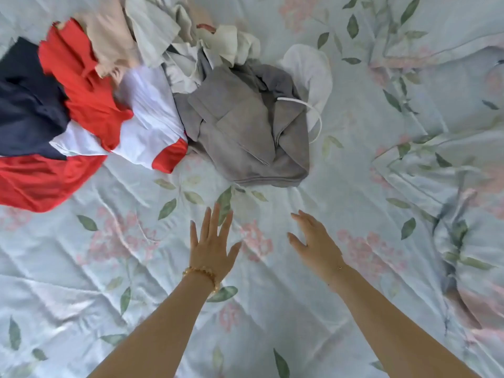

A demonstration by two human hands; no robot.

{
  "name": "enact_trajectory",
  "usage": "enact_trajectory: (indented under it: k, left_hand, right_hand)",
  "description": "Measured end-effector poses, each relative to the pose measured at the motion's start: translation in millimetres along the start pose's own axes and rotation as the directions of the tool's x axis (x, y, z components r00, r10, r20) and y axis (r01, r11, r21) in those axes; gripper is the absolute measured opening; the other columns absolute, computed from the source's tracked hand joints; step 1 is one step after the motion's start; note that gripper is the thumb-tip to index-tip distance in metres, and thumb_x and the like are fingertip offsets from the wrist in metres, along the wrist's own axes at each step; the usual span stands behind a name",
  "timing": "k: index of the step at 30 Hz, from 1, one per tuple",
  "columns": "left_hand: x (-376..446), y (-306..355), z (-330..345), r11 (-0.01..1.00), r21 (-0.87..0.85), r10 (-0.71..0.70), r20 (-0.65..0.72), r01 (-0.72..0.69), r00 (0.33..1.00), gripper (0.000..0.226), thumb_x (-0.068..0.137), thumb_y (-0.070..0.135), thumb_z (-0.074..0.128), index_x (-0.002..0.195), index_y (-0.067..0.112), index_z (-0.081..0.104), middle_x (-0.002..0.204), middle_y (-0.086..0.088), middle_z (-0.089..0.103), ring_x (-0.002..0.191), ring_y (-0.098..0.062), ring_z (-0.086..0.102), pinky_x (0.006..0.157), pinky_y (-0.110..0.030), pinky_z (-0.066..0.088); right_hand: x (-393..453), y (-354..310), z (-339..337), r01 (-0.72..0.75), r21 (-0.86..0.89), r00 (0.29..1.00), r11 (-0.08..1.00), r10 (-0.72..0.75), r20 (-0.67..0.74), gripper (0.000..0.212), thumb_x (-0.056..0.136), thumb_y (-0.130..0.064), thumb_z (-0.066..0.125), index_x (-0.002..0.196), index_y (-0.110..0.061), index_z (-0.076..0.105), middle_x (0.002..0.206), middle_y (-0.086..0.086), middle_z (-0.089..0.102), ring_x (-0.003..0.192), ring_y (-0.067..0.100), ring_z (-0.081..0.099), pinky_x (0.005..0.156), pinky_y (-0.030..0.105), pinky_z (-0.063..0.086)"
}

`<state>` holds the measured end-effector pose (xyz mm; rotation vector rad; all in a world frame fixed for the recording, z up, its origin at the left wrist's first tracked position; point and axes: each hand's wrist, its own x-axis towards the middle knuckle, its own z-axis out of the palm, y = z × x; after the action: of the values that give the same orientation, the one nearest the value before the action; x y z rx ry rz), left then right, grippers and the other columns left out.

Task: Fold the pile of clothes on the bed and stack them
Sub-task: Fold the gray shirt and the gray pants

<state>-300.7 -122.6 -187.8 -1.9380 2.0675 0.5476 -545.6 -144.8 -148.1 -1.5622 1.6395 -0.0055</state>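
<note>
Both arms stretched out over the bed (272, 309). Left hand (211, 248) flat, fingers spread straight, holding nothing; beaded bracelet (203, 275) on its wrist. Right hand (316, 242) also loose and empty, fingers relaxed. Just beyond the fingertips, crumpled grey hoodie (245, 132), white drawstring showing. Left of it a red and white top (109, 118), navy garment (27, 105). Farthest back, beige and pale clothes (152, 31), unfolded heap.
</note>
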Motion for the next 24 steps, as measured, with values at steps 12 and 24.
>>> enact_trajectory:
  k: [12, 24]
  left_hand:
    - [28.6, -1.1, 79.1, 0.999, -0.03, 0.009, -0.121, -0.013, 0.993, 0.075, 0.093, 0.068, 0.011, 0.154, 0.028, -0.007, 0.163, -0.006, -0.011, 0.15, -0.024, -0.01, 0.117, -0.056, -0.007]
    - [2.4, -1.6, 13.0, 0.68, -0.731, -0.105, -0.163, -0.049, 0.981, 0.09, 0.086, 0.046, 0.065, 0.154, 0.029, 0.008, 0.154, 0.007, 0.025, 0.143, -0.01, 0.025, 0.117, -0.037, 0.023]
  right_hand:
    - [167.3, -11.1, -26.8, -0.054, 0.812, 0.876, 0.581, 0.418, -0.241, 0.049, 0.094, -0.031, 0.063, 0.103, 0.016, 0.056, 0.09, 0.008, 0.053, 0.082, 0.016, 0.05, 0.071, 0.029, 0.044]
    - [1.4, -82.2, -36.7, 0.205, 0.877, 0.827, 0.435, 0.402, -0.393, 0.025, 0.096, -0.027, 0.061, 0.077, -0.012, 0.064, 0.078, 0.0, 0.067, 0.076, 0.012, 0.062, 0.07, 0.019, 0.051]
